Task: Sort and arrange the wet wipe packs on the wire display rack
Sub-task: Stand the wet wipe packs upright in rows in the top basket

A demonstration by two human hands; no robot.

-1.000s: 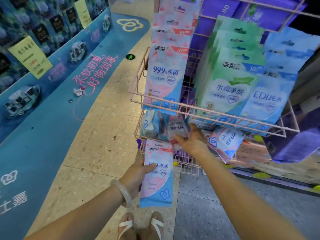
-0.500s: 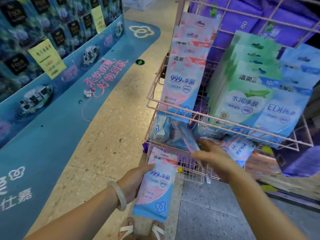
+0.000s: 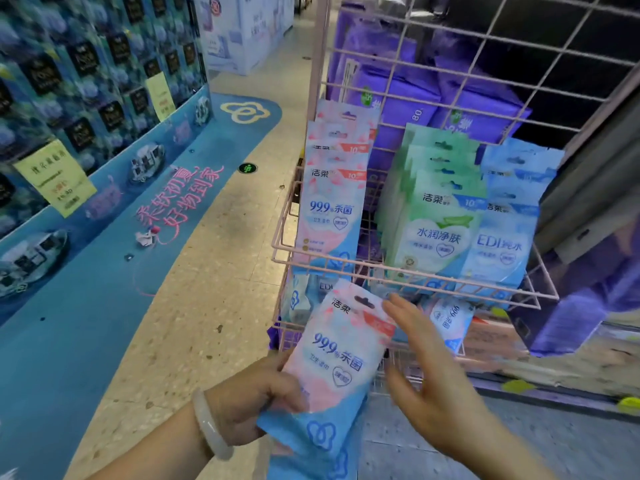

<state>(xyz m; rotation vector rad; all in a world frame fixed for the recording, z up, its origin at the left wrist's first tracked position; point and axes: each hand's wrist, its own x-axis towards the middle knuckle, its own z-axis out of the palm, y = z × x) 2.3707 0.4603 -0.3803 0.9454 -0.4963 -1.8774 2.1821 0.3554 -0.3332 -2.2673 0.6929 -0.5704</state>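
Note:
A pink wire display rack [image 3: 412,281] stands to my right. In its upper basket, pink-and-blue wet wipe packs [image 3: 331,209] stand at the left, green packs [image 3: 437,230] in the middle and blue packs [image 3: 502,244] at the right. Loose packs [image 3: 450,320] lie in the lower basket. My left hand [image 3: 254,401] grips a pink-and-blue pack [image 3: 337,358] by its lower left, with a second like pack showing beneath it. My right hand [image 3: 427,379] is flat and spread, its fingertips against the held pack's right edge.
Purple packs [image 3: 481,105] fill the rack's top tier behind the wire grid. A blue product wall [image 3: 69,98] with a yellow price card [image 3: 55,176] runs along the left, above a blue floor graphic [image 3: 114,271]. Beige terrazzo floor [image 3: 221,289] lies between.
My right hand drew a pack out of the lower basket and let it go onto the one in my left hand. My left hand rose toward the rack.

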